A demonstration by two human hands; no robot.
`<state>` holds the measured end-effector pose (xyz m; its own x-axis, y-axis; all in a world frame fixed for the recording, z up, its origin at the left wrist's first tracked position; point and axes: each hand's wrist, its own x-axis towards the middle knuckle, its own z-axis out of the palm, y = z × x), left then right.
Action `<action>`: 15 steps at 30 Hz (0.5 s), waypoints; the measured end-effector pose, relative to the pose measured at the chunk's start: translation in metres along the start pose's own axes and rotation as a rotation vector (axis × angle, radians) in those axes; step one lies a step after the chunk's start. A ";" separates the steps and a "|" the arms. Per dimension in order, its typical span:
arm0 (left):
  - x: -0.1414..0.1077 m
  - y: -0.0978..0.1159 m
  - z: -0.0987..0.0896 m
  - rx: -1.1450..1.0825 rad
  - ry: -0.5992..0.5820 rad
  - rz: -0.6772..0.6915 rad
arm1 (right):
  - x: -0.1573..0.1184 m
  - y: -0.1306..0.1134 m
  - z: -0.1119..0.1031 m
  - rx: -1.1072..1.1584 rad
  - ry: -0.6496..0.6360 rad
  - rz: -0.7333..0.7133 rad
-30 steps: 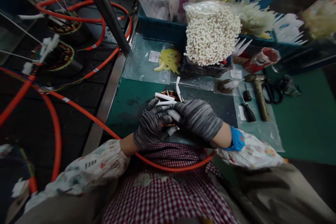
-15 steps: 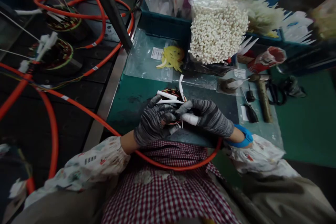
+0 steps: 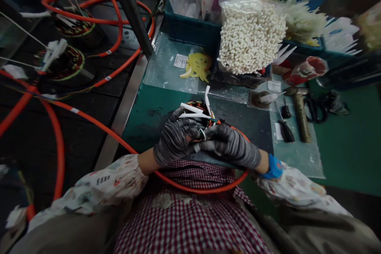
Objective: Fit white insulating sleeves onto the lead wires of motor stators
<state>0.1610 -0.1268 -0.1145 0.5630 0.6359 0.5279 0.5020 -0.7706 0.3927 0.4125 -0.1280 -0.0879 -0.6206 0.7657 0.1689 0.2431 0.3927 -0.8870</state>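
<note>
Since the earlier frame, the right hand (image 3: 233, 145) has dropped nearer and the end of the orange cable (image 3: 201, 191) has come into view beyond it. Nearest, the cable loops over the checked apron (image 3: 190, 222). Beyond, the left hand (image 3: 174, 141) curls round the left of the wire bundle (image 3: 200, 104), above the table (image 3: 157, 99); the right hand's fingers bend narrowly at its right, their grip unclear. 3 white tubes (image 3: 192, 108) stick out. Farther right lies a hammer (image 3: 302, 119).

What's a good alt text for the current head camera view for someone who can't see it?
A person's gray-gloved left hand and right hand are close together at the near side of a round wire-wound part with white tubes. An orange cable loops across a checkered apron, and a hammer and screwdriver lie to the right on the green table.
</note>
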 end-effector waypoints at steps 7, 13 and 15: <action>0.002 0.004 -0.004 -0.028 -0.017 -0.035 | -0.005 -0.013 0.007 -0.082 -0.054 -0.149; 0.003 0.002 -0.006 0.027 0.014 -0.003 | 0.040 -0.003 0.018 -0.264 0.228 0.073; -0.001 0.000 -0.005 0.076 0.024 0.050 | 0.047 0.001 0.012 -0.308 0.369 0.068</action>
<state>0.1572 -0.1272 -0.1111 0.5733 0.5947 0.5635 0.5227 -0.7952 0.3073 0.3745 -0.0973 -0.0856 -0.3033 0.9024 0.3060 0.5177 0.4257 -0.7422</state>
